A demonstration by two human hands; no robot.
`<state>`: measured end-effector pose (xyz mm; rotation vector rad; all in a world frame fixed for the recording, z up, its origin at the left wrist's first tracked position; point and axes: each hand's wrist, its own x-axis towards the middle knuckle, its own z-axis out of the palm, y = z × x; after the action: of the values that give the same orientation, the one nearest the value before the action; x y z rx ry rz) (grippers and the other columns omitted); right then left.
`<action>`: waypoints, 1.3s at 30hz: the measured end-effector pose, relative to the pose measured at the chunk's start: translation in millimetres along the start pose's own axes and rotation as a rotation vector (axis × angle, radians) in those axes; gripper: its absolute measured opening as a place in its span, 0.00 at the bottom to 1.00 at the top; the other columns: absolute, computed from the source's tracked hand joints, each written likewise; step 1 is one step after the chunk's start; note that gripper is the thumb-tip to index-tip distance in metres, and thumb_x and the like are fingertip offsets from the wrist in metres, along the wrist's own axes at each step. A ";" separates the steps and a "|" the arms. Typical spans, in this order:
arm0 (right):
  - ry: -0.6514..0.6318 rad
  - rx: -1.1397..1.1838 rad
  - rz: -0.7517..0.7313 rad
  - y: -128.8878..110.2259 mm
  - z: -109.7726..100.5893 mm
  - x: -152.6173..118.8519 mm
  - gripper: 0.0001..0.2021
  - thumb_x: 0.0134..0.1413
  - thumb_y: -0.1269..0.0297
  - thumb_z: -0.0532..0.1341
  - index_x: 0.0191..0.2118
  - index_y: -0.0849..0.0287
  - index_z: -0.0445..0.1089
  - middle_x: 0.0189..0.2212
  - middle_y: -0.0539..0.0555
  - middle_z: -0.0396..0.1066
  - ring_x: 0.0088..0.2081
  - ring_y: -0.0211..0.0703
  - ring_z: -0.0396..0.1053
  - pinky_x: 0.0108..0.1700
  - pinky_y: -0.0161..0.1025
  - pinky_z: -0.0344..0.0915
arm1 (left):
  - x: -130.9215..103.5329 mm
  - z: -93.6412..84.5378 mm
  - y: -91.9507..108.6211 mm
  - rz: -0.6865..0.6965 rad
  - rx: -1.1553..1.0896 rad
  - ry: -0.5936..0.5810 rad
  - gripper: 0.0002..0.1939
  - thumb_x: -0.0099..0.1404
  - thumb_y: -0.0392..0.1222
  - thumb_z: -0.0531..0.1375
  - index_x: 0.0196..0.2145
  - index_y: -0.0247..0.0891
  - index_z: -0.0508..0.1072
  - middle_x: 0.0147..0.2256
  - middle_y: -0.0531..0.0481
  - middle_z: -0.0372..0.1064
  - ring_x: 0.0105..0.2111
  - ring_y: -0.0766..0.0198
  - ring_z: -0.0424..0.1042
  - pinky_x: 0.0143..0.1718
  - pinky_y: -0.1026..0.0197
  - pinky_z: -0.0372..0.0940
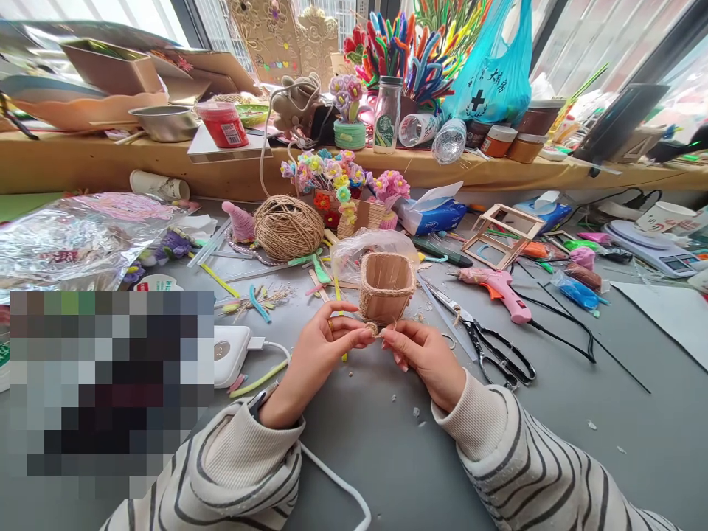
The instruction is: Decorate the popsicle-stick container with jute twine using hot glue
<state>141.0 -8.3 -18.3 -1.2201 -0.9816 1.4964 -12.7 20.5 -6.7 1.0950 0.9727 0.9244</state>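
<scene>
My left hand (338, 333) pinches a small piece of twine (375, 329) between thumb and fingertips. Close beside it, my right hand (417, 346) pinches the same small piece from the other side. Just behind the fingertips stands a small square wooden basket (381, 295), its rim and base trimmed with braided twine. Farther back lies a big ball of jute twine (288, 227). Black-handled scissors (487, 339) rest to the right of my right hand, blades pointing away to the left.
A pink glue gun (501, 291) and its black cord lie to the right. A white charger (228, 354) with a cable sits left of my left arm. Crochet flowers (332, 173), a wooden frame (501, 234) and tissue packs (434, 214) crowd the back.
</scene>
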 end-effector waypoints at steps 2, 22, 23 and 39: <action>0.005 -0.023 -0.008 0.4 -0.4 0.7 0.15 0.39 0.52 0.62 0.24 0.62 0.68 0.17 0.47 0.64 0.17 0.29 0.55 0.20 0.31 0.53 | 0.7 -1.4 -0.7 0.032 -0.008 0.020 0.19 0.48 0.40 0.64 0.36 0.37 0.62 0.25 0.54 0.71 0.27 0.66 0.71 0.32 0.62 0.65; -0.099 -0.102 0.014 -6.4 -13.9 2.7 0.13 0.41 0.55 0.62 0.23 0.63 0.69 0.14 0.46 0.62 0.16 0.28 0.55 0.19 0.30 0.50 | -2.5 -3.2 -0.6 0.278 0.455 0.006 0.10 0.57 0.44 0.57 0.36 0.37 0.66 0.33 0.50 0.70 0.27 0.68 0.70 0.30 0.65 0.64; -0.114 -0.093 0.031 -6.6 -13.9 2.2 0.13 0.41 0.55 0.62 0.23 0.63 0.69 0.15 0.47 0.63 0.16 0.28 0.54 0.18 0.30 0.49 | -2.2 -3.2 -1.7 0.329 0.536 -0.010 0.11 0.57 0.42 0.57 0.38 0.38 0.67 0.35 0.50 0.70 0.26 0.69 0.69 0.29 0.66 0.64; -0.068 -0.375 -0.099 -11.9 -21.7 -0.9 0.12 0.38 0.59 0.65 0.29 0.61 0.71 0.25 0.51 0.69 0.25 0.32 0.61 0.25 0.32 0.56 | 0.5 -4.6 -3.1 0.457 0.747 0.141 0.07 0.57 0.42 0.56 0.29 0.37 0.72 0.26 0.53 0.70 0.22 0.71 0.63 0.25 0.68 0.59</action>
<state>164.4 -5.8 -10.8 -1.3641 -1.3938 1.3189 -16.5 21.5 -10.6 1.9612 1.2557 1.0356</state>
